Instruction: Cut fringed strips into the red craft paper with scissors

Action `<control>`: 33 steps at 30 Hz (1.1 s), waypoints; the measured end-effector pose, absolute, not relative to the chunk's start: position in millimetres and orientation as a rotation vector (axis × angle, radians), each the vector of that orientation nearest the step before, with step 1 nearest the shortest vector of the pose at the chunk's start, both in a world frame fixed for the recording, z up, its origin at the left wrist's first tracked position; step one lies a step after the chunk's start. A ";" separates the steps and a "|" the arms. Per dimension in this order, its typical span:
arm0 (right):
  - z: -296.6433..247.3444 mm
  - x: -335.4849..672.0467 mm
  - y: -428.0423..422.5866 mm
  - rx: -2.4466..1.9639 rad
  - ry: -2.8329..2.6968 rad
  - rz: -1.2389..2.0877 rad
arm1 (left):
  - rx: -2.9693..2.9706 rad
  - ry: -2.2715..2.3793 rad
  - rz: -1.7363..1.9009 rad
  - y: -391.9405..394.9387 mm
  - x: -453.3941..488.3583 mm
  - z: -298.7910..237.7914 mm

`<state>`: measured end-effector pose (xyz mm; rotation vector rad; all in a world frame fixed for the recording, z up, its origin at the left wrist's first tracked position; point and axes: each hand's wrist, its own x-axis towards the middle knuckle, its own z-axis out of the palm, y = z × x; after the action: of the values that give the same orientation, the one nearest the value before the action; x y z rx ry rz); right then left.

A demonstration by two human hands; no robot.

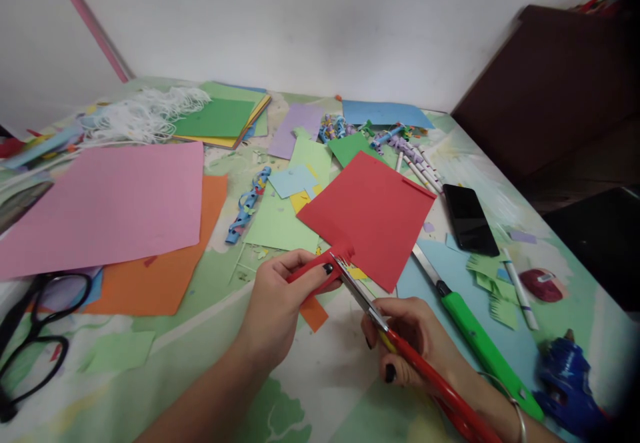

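Pinched between the fingers and thumb of my left hand (280, 303) is a narrow red paper strip (313, 283), its far end cut into a fringe. My right hand (415, 336) is wrapped round red-handled scissors (365, 303). The blade tips meet the fringed end of the strip, close to my left thumb. Just beyond lies a large red paper sheet (373, 219) on the table. A small orange paper piece (314, 313) rests under my left hand.
Pink paper (125, 209) and black-framed glasses (37, 336) lie left. On the right are a green cutter (480, 343), a phone (470, 219), fringed green pieces (495, 289) and a blue glue gun (565, 376). White string (145, 113) and coloured sheets (215, 117) sit at the back.
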<state>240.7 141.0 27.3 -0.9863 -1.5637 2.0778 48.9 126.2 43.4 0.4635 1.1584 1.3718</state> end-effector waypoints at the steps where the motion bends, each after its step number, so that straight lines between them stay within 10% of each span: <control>1: 27.7 240.2 141.0 -0.990 -1.565 2.076 | 0.466 1.158 1.370 126.3 48.8 43.3; 33: 29.3 237.3 140.7 -1.041 -1.612 2.044 | 0.438 1.155 1.347 127.7 46.5 43.5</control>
<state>237.3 140.7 29.3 -1.0407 -1.6117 2.0436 46.5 127.7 43.5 0.4384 1.1555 1.3473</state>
